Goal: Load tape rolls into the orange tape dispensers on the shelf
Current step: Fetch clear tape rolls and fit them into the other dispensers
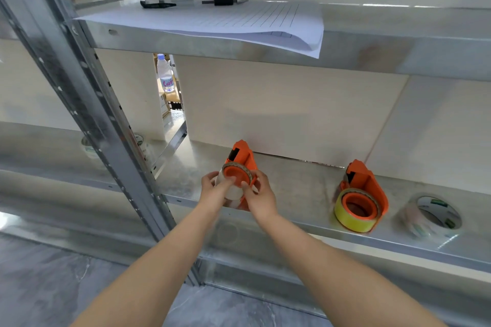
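On the middle metal shelf (pixel 292 180) an orange tape dispenser (pixel 243 158) lies on its side with a clear tape roll (pixel 233 192) around its orange hub. My left hand (pixel 214 188) grips the left side of that roll. My right hand (pixel 259 192) holds the roll's right edge and the dispenser body. Further right a second orange dispenser (pixel 368 184) carries a yellow tape roll (pixel 348 216). A loose clear tape roll (pixel 433 216) lies at the far right near the shelf's front edge.
A steel upright (pixel 87 103) stands left of my hands, with another tape roll (pixel 89 147) blurred behind it. The upper shelf holds lined paper (pixel 225 24) overhanging its edge and pens (pixel 225 1). A water bottle (pixel 164 73) shows through a gap behind.
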Demonstrator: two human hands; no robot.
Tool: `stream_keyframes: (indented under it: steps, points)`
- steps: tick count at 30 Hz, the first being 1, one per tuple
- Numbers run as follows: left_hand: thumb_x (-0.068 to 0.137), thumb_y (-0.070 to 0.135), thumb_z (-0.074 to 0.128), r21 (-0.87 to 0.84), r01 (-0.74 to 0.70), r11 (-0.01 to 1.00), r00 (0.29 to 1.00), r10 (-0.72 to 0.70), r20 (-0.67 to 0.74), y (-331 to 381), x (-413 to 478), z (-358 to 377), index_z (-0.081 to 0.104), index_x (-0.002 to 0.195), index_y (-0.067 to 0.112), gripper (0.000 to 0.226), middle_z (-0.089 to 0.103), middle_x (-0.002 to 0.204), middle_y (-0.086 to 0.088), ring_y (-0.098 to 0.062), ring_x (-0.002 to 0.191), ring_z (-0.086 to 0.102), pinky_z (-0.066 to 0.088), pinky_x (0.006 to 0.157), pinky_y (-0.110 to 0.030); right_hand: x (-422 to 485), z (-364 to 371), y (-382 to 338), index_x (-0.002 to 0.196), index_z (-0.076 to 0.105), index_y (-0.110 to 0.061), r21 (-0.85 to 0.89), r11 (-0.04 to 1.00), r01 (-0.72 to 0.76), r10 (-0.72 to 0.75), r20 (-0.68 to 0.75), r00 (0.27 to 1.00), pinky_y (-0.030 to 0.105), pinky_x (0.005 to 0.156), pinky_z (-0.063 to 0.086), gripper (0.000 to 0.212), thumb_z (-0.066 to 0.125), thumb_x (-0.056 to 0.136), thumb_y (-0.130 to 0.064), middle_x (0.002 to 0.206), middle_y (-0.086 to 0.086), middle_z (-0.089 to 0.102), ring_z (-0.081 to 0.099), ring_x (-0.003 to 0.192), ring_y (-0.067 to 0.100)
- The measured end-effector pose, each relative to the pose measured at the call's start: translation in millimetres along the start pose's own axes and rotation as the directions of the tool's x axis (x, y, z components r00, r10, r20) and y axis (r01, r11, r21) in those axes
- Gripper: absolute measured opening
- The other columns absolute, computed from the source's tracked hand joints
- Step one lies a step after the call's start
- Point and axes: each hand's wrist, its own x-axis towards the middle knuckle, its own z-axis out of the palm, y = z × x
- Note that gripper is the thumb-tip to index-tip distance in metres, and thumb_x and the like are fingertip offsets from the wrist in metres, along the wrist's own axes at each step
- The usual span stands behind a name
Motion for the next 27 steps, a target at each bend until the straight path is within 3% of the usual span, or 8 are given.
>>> stream_keyframes:
  steps: [4, 8, 12, 15, 17, 21, 24, 27]
  points:
    - [0.078, 0.017, 0.071, -0.15, 0.085, 0.985, 0.994, -0.094, -0.055, 5.4, -8.7, 21.2, 0.026, 0.115, 0.019, 0.059, 0.048, 0.103, -0.01, -0.031, 0.092, 0.06, 0.05, 0.084, -0.064, -4.0, -13.9, 0.2, 0.119, 0.049, -0.013, -0.023, 1.0, -0.014, 0.012, -0.078, 0.997, 0.019, 0.073, 0.039, 0.028, 0.049, 0.091, -0.015, 0.107, 0.009, 0.064, 0.058, 0.093, 0.019]
    - [0.056, 0.016, 0.078, -0.144, 0.163, 0.976, 0.985, -0.153, 0.081, 19.5, -20.5, 26.9, 0.043, 0.123, -0.004, 0.079, 0.061, 0.109, -0.026, -0.041, 0.089, 0.065, 0.051, 0.081, -0.063, -4.4, -30.4, -6.0, 0.114, 0.048, -0.014, -0.052, 0.999, 0.004, -0.008, -0.065, 0.998, 0.019, 0.062, 0.034, 0.022, 0.044, 0.092, -0.012, 0.094, 0.001, 0.058, 0.053, 0.083, 0.017]
    - [0.088, 0.01, 0.056, -0.192, 0.183, 0.964, 0.965, -0.138, 0.223, 34.2, -38.1, 32.0, 0.056, 0.109, 0.001, 0.023, 0.065, 0.1, -0.021, -0.033, 0.087, 0.062, 0.048, 0.09, -0.05, -2.3, -48.0, -11.2, 0.115, 0.049, -0.013, -0.049, 0.996, 0.069, -0.073, -0.074, 0.995, 0.014, 0.05, 0.035, 0.024, 0.042, 0.092, -0.008, 0.088, 0.002, 0.057, 0.052, 0.074, 0.018]
    - [0.089, 0.008, 0.053, -0.19, 0.179, 0.965, 0.963, -0.132, 0.236, 37.5, -43.5, 35.7, 0.055, 0.11, 0.002, 0.021, 0.065, 0.099, -0.019, -0.03, 0.088, 0.062, 0.05, 0.086, -0.045, -0.8, -56.7, -10.9, 0.116, 0.049, -0.013, -0.077, 0.992, 0.101, -0.104, -0.04, 0.994, 0.003, 0.049, 0.038, 0.026, 0.041, 0.092, -0.007, 0.086, 0.003, 0.057, 0.051, 0.063, 0.011]
    - [0.09, 0.006, 0.052, -0.223, 0.161, 0.962, 0.969, -0.112, 0.218, 39.7, -43.3, 38.3, 0.054, 0.113, 0.002, 0.024, 0.066, 0.099, -0.018, -0.028, 0.087, 0.063, 0.053, 0.08, -0.04, -0.2, -59.1, -13.1, 0.117, 0.048, -0.014, -0.076, 0.99, 0.115, -0.117, -0.022, 0.993, -0.001, 0.049, 0.038, 0.027, 0.04, 0.092, -0.007, 0.088, 0.002, 0.058, 0.051, 0.062, 0.006]
    - [0.091, 0.011, 0.049, -0.259, 0.142, 0.955, 0.967, -0.079, 0.242, 40.9, -39.9, 38.3, 0.054, 0.106, 0.006, 0.016, 0.071, 0.079, -0.014, -0.025, 0.067, 0.066, 0.056, 0.055, -0.033, -0.8, -61.5, -16.4, 0.115, 0.047, -0.018, -0.048, 0.991, 0.123, -0.124, -0.015, 0.992, 0.002, 0.049, 0.038, 0.027, 0.038, 0.092, -0.006, 0.088, 0.0, 0.058, 0.055, 0.073, 0.017]
    - [0.091, 0.01, 0.049, -0.281, 0.129, 0.951, 0.968, -0.059, 0.245, 44.6, -35.3, 32.4, 0.056, 0.102, 0.006, 0.014, 0.071, 0.076, -0.014, -0.025, 0.067, 0.065, 0.056, 0.051, -0.03, -0.8, -57.5, -15.1, 0.118, 0.046, -0.017, -0.053, 0.993, 0.103, -0.105, -0.038, 0.994, 0.018, 0.074, 0.04, 0.03, 0.039, 0.091, -0.006, 0.097, 0.002, 0.059, 0.058, 0.091, 0.023]
    - [0.091, 0.007, 0.05, -0.323, 0.115, 0.939, 0.968, -0.033, 0.25, 51.6, -29.0, 20.7, 0.054, 0.11, 0.003, 0.02, 0.069, 0.085, -0.015, -0.025, 0.076, 0.064, 0.057, 0.053, -0.03, 5.0, -52.3, -11.9, 0.119, 0.048, -0.012, -0.091, 0.991, 0.097, -0.103, -0.073, 0.992, 0.023, 0.081, 0.037, 0.031, 0.042, 0.089, -0.005, 0.103, 0.0, 0.057, 0.054, 0.094, 0.019]
